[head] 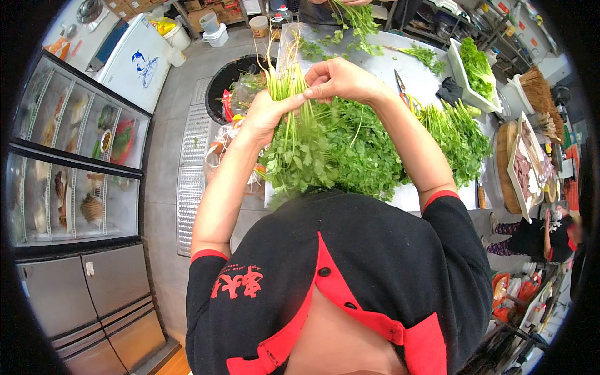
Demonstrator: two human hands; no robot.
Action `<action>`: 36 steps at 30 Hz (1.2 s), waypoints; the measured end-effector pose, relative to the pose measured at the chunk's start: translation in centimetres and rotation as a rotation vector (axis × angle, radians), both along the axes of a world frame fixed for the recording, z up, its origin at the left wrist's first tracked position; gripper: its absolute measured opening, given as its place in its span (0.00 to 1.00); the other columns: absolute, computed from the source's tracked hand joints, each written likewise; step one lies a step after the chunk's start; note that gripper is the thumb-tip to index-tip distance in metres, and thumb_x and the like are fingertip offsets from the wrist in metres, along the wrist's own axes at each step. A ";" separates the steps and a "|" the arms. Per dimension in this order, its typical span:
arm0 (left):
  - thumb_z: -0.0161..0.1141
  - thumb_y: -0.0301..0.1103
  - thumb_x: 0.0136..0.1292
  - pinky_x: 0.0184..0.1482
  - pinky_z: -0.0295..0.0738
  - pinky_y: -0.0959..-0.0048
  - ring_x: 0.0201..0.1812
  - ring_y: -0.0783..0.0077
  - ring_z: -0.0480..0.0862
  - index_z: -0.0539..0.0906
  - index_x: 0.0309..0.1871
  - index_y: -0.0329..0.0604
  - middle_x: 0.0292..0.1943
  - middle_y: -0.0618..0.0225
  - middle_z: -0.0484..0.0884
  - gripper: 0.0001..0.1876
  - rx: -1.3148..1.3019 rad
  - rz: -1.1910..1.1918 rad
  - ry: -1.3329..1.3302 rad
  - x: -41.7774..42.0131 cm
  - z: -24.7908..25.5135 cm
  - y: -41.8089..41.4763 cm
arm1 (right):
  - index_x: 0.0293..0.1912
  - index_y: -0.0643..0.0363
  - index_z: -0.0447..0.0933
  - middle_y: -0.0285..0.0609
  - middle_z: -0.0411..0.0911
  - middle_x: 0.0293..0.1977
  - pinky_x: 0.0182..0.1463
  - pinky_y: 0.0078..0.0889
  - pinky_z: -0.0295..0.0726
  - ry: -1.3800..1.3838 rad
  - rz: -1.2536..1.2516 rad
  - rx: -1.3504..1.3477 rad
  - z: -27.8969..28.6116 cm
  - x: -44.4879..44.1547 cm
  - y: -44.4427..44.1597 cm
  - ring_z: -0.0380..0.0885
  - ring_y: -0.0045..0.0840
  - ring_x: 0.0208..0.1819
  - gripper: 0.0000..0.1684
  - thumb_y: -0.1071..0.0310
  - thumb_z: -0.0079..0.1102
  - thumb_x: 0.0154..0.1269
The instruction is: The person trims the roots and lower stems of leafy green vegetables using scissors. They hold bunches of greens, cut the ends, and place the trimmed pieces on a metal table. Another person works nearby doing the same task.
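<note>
My left hand point(269, 112) is closed around a bunch of fresh cilantro point(293, 140), its pale stems and thin roots pointing away from me and its leaves hanging toward me. The fingertips of my right hand point(335, 82) are pinched together at the stems beside my left thumb; whether they grip a stem I cannot tell. Under and right of the bunch lies a large heap of leafy cilantro point(365, 145) on the metal table point(403, 199). More bunches point(454, 140) lie farther right, with scissors point(401, 86) and a crumpled black cloth or bag point(449, 90) near them.
A black-lined bin point(216, 86) with scraps stands left of the table. Across it, another person's hands point(349, 2) hold cilantro. At right are a white tray of lettuce point(468, 89), a round wooden board point(507, 164) and a tray of sliced meat point(522, 173). Another person point(534, 239) stands beyond.
</note>
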State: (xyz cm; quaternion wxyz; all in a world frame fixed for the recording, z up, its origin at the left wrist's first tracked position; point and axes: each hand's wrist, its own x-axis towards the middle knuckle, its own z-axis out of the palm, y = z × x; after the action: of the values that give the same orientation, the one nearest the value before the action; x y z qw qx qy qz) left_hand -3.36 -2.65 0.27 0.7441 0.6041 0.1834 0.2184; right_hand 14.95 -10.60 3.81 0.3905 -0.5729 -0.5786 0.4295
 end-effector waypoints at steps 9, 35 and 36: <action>0.65 0.36 0.55 0.26 0.62 0.84 0.27 0.85 0.73 0.79 0.39 0.44 0.28 0.78 0.77 0.11 -0.047 0.031 0.061 -0.5 -0.8 0.7 | 0.35 0.66 0.78 0.36 0.78 0.21 0.28 0.18 0.73 -0.112 0.033 -0.067 1.1 0.0 0.6 0.76 0.17 0.23 0.13 0.66 0.65 0.54; 0.65 0.30 0.52 0.39 0.71 0.80 0.34 0.76 0.78 0.75 0.45 0.36 0.32 0.68 0.79 0.18 -0.218 -0.061 0.125 -6.5 -2.2 1.4 | 0.29 0.60 0.81 0.48 0.80 0.23 0.33 0.32 0.77 -0.825 0.276 -0.122 -1.2 3.1 3.4 0.80 0.32 0.26 0.10 0.77 0.53 0.45; 0.65 0.30 0.52 0.40 0.71 0.80 0.34 0.76 0.78 0.74 0.46 0.36 0.32 0.67 0.79 0.19 -0.234 -0.035 0.086 -6.8 -2.4 1.3 | 0.29 0.61 0.81 0.52 0.80 0.26 0.35 0.37 0.78 -0.921 0.247 0.017 -1.7 3.3 4.8 0.81 0.38 0.29 0.09 0.75 0.53 0.46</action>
State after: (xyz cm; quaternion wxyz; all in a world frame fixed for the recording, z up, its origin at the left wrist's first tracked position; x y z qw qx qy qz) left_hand -10.18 -1.32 -2.15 0.8048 0.5250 0.2288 0.1563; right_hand 18.21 -5.76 2.13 0.0444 -0.6274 -0.7588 0.1692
